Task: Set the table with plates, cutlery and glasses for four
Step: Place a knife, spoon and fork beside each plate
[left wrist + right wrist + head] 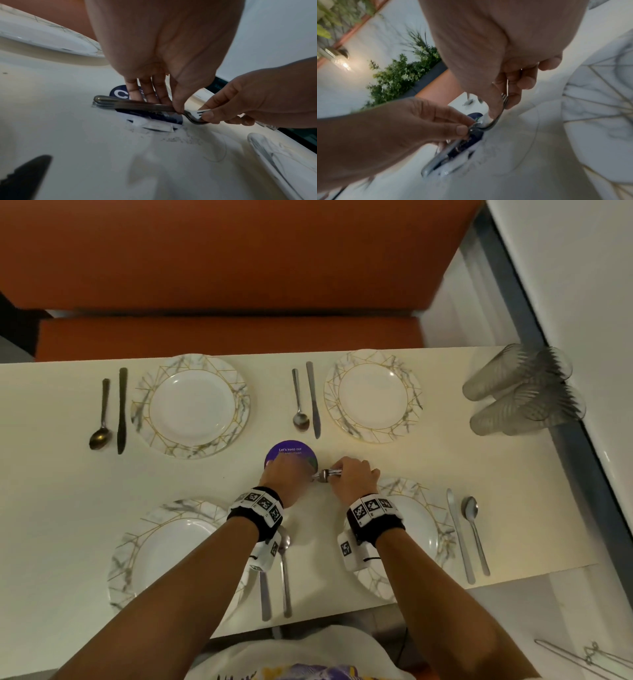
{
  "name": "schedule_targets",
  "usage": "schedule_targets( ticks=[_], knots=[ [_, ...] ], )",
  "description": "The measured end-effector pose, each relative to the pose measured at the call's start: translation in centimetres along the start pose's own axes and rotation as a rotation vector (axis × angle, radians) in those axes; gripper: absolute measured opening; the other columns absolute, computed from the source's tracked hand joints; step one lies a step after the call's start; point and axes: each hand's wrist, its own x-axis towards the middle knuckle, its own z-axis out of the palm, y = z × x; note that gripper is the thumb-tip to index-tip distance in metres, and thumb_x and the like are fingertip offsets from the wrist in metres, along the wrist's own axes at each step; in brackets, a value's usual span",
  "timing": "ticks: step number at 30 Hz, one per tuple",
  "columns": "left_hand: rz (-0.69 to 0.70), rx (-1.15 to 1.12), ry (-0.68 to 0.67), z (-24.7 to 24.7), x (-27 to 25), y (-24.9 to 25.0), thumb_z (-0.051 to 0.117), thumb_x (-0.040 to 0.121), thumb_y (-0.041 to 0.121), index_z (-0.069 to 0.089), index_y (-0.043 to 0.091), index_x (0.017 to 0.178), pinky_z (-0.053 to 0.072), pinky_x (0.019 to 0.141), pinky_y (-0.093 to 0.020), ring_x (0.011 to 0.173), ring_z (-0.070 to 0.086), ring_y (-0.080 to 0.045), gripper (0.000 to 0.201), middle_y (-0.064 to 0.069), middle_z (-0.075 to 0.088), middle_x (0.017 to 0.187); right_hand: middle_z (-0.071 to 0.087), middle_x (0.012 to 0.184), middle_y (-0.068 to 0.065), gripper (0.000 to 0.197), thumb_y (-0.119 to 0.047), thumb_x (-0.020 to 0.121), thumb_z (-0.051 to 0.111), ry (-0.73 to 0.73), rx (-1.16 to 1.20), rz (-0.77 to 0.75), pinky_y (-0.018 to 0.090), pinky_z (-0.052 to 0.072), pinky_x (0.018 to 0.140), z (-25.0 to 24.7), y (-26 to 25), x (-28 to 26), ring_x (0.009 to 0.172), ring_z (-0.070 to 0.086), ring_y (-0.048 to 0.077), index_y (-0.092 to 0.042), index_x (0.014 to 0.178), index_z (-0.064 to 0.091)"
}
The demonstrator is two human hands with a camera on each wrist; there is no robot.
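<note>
Far to the left of the left hand (286, 474), a dark spoon (101, 419) and a dark knife (121, 410) lie side by side on the pale surface (51, 491), just left of a marble-rimmed plate (190, 405). Nearer the person, left of the left wrist, a second such plate (164, 553) sits with its right edge under the forearm, and a knife (264, 594) and spoon (284, 570) lie just below that wrist. The left hand is over a round purple disc (291, 455) at the middle of the surface; its thumb and fingertips pinch the necks of a bundle of forks (137, 104), whose handles lie across the disc. Beyond the two hands, a spoon (299, 402) and a knife (313, 398) lie parallel, left of a third plate (373, 397). The right hand (354, 477), close beside the left, has its fingers curled around the tine end of the forks, thumb pressed on the tines; how many forks are in the bundle cannot be told. Under and right of the right wrist is a fourth plate (421, 529), with a knife (460, 535) and spoon (474, 532) just to its right. Far right, beyond the right hand at the surface's corner, clear ribbed glasses (520, 392) lie clustered on their sides.
</note>
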Motion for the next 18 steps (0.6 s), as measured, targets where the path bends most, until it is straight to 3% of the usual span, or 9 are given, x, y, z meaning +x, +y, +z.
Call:
schedule_targets(
  ticks=[4,6,8,10,13,15,18],
  knots=[
    [0.011,-0.082,-0.017,-0.7,-0.3,0.2,0.060,0.100,0.011,0.075,0.011,0.114,0.052,0.093,-0.037,0.109,0.063,-0.028,0.021,-0.008,0.068,0.114,0.072,0.106,-0.004,0.013,-0.028,0.091,0.064,-0.021,0.258,-0.021,0.041,0.045,0.097,-1.5,-0.4,0.4,0.104,0.062,0.023,-0.025,0.101,0.073],
    [0.003,-0.144,0.010,-1.5,-0.6,0.4,0.055,0.101,0.007,0.073,0.009,0.111,0.051,0.096,-0.040,0.108,0.062,-0.028,0.021,-0.009,0.067,0.113,0.074,0.100,-0.004,0.015,-0.028,0.088,0.071,0.013,0.441,-0.069,0.029,0.052,0.085,-2.3,-0.9,0.7,0.095,0.067,0.017,-0.020,0.099,0.076],
    [-0.032,-0.207,0.059,-2.7,-1.1,0.6,0.052,0.102,0.008,0.072,0.009,0.112,0.052,0.095,-0.040,0.107,0.061,-0.027,0.022,-0.010,0.066,0.115,0.075,0.097,-0.002,0.017,-0.023,0.087,0.074,0.032,0.619,-0.109,0.018,0.050,0.076,-3.4,-1.8,0.6,0.087,0.065,0.009,-0.012,0.101,0.076],
    [-0.045,-0.282,0.141,-3.6,-1.6,0.4,0.053,0.103,0.011,0.072,0.009,0.116,0.052,0.088,-0.030,0.105,0.061,-0.023,0.023,-0.008,0.066,0.115,0.074,0.098,0.001,0.016,-0.020,0.089,0.073,0.051,0.744,-0.131,0.023,0.050,0.078,-4.2,-3.0,0.6,0.084,0.063,0.007,-0.010,0.101,0.075],
    [-0.040,-0.385,0.229,-4.6,-2.7,-0.5,0.056,0.102,0.010,0.073,0.008,0.117,0.045,0.073,-0.012,0.096,0.063,-0.017,0.023,-0.003,0.068,0.108,0.073,0.099,0.000,0.023,-0.032,0.086,0.075,0.023,0.891,-0.111,0.035,0.057,0.084,-4.7,-5.1,0.1,0.089,0.068,0.014,-0.018,0.104,0.072],
    [-0.059,-0.470,0.259,-5.0,-3.8,-1.4,0.058,0.101,0.009,0.074,0.008,0.116,0.046,0.070,-0.013,0.084,0.065,-0.013,0.021,-0.003,0.072,0.099,0.074,0.105,0.004,0.030,-0.030,0.085,0.077,-0.057,1.010,-0.091,0.040,0.061,0.084,-4.5,-6.7,-0.7,0.093,0.072,0.020,-0.021,0.113,0.070],
    [-0.099,-0.673,0.276,-5.6,-5.7,-3.0,0.061,0.100,0.006,0.076,0.010,0.108,0.050,0.064,-0.017,0.065,0.063,-0.008,0.017,-0.003,0.072,0.080,0.074,0.105,0.015,0.031,-0.013,0.090,0.074,-0.082,1.092,-0.123,0.035,0.060,0.075,-3.9,-9.2,-2.7,0.079,0.071,0.021,-0.008,0.120,0.069]
  ],
)
